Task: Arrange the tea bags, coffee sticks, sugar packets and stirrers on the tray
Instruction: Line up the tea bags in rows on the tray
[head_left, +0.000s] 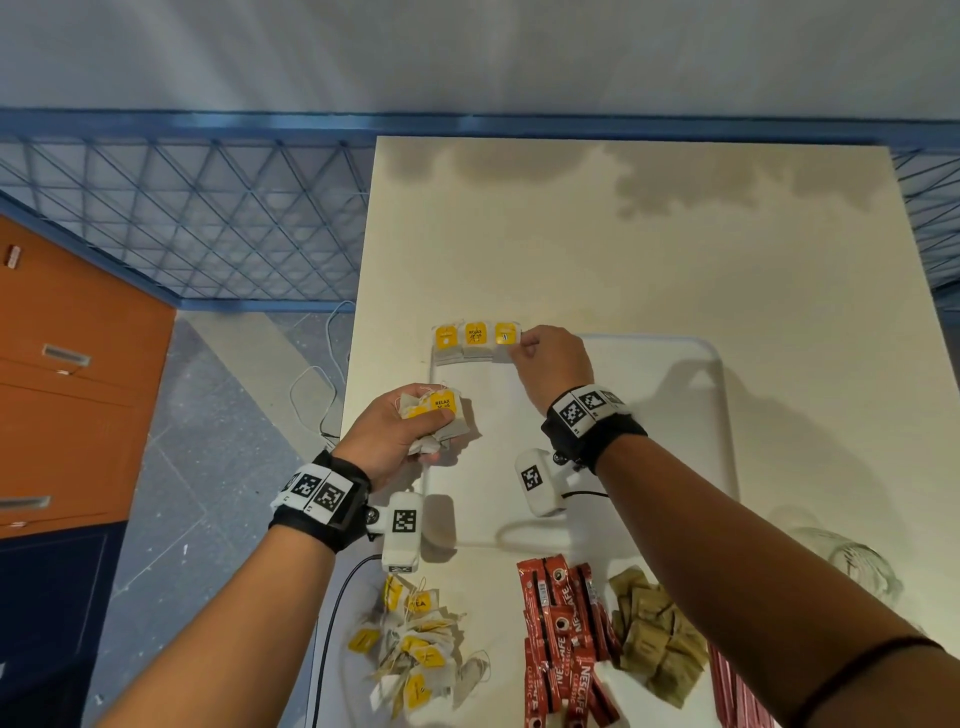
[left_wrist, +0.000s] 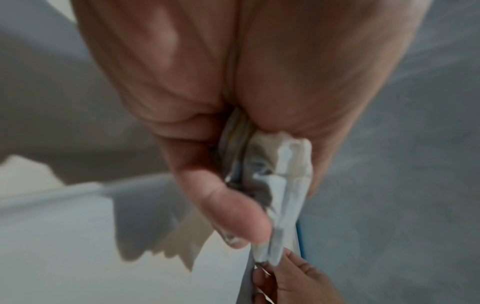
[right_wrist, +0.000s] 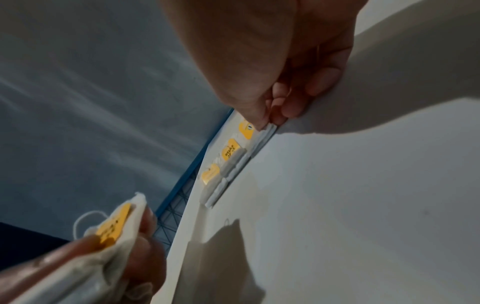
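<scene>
Right hand (head_left: 553, 364) fingertips pinched on third tea bag (head_left: 506, 338) at tray (head_left: 719, 415) far-left corner, lined up tidy, left hand (head_left: 387, 436) curled round spare tea bags (head_left: 436, 418) over tray's left edge, ready to feed.

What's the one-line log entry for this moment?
stage: lining tea bags on tray far edge | right hand: pinching third tea bag | left hand: holds tea bag bunch | coffee sticks, sugar packets: off tray
</scene>
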